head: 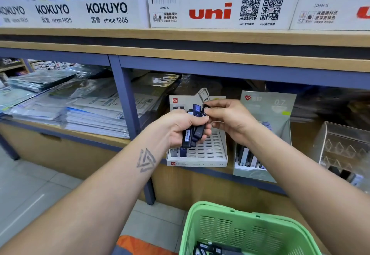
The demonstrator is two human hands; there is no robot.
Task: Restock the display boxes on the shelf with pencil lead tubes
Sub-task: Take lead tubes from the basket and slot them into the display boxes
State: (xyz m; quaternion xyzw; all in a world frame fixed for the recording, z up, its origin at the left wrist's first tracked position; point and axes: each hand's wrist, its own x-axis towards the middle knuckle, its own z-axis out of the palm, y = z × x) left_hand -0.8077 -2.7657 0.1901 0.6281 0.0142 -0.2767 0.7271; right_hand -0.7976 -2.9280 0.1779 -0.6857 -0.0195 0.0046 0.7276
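Note:
My left hand (180,126) grips a bunch of dark pencil lead tubes (193,134) above a white slotted display box (212,150) on the lower shelf. My right hand (228,118) pinches the top of one tube in that bunch. Two tubes (179,151) stand in the box's front left slots; most other slots show no tubes. Right of it stands a pale green display box (266,104) holding several tubes (250,159).
A green plastic basket (236,226) with more tubes (212,248) sits low in front of me. A clear acrylic organiser (344,146) stands at the far right. Stacked paper packs (84,112) fill the left shelf bay. Pen displays line the shelf above.

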